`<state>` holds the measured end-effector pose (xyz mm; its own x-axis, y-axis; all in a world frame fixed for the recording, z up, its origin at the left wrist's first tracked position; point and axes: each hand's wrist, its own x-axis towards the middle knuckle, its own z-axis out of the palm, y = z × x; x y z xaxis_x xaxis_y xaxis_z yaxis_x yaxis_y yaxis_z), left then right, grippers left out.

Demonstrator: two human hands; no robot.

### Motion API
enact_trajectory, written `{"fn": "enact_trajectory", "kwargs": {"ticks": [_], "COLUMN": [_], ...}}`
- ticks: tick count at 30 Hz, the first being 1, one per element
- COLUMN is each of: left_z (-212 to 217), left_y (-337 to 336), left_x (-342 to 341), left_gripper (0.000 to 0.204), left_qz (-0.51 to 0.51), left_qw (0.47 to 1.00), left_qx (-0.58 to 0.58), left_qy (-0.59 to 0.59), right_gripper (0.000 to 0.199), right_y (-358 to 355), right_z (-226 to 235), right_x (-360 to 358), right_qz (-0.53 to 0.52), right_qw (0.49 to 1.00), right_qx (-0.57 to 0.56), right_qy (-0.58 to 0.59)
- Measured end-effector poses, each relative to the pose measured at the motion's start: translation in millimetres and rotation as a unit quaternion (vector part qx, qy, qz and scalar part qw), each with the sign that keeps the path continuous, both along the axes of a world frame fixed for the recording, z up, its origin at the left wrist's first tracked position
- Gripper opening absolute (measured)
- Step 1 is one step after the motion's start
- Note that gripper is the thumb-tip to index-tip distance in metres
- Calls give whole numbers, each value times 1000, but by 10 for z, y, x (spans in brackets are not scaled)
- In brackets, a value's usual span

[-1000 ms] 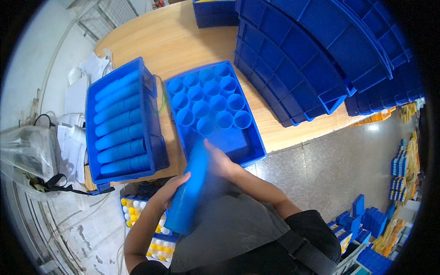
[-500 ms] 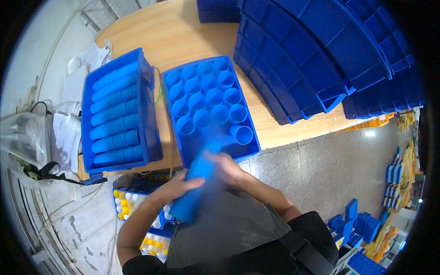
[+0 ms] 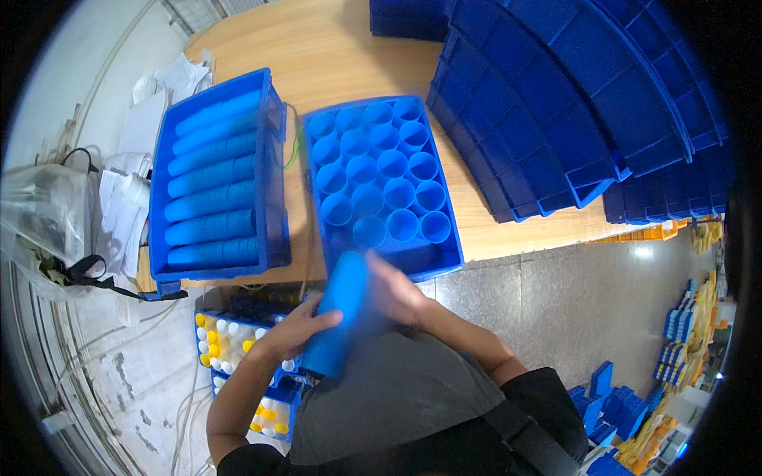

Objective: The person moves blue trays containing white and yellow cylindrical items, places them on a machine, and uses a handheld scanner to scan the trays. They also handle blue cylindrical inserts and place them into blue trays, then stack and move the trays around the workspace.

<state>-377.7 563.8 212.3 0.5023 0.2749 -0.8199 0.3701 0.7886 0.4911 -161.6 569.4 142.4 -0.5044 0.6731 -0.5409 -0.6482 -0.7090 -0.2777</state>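
My left hand (image 3: 305, 327) is wrapped round a long stack of nested blue cups (image 3: 337, 313), held slanting in front of my apron. By the upper end of the stack is my right hand (image 3: 397, 292), smeared by motion; whether it grips anything does not show. Just beyond both hands lies a blue crate (image 3: 440, 259) on the table, with rows of upright, open blue cups (image 3: 362, 169) in it. Its nearest row holds a few cups, the leftmost a blurred cup (image 3: 369, 232).
To the left stands another blue crate (image 3: 276, 182) with several cup stacks (image 3: 214, 198) lying in it. Tall piles of blue crates (image 3: 548, 111) rise at the right of the wooden table (image 3: 317, 59). Below the table's near edge are crates of white and yellow pieces (image 3: 230, 337).
Two more cups now stand in the nearest row of the middle crate. The stack in my left hand has tilted more upright. The view has shifted slightly.
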Motion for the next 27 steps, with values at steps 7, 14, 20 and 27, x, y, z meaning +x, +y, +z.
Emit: {"fn": "enact_trajectory", "kwargs": {"ticks": [7,14,20,27], "left_z": [324,300,45,-258], "left_y": [-110,-52,-23,39], "left_x": [-328,-540,-343,358], "left_gripper": [115,106,107,46], "left_qz": [-85,70,23,-6], "left_qw": [974,941,945,857], "left_qx": [142,316,318,509], "left_qy": [155,98,72,78], "right_gripper": [51,70,70,63], "right_y": [120,191,-388,-495], "right_z": [201,-333,168,-177], "right_x": [218,-44,115,314], "right_qz": [-174,-15,46,50], "right_qw": [972,998,409,354], "right_qx": [131,-32,606,575], "right_qy": [-93,-51,-681,-736]}}
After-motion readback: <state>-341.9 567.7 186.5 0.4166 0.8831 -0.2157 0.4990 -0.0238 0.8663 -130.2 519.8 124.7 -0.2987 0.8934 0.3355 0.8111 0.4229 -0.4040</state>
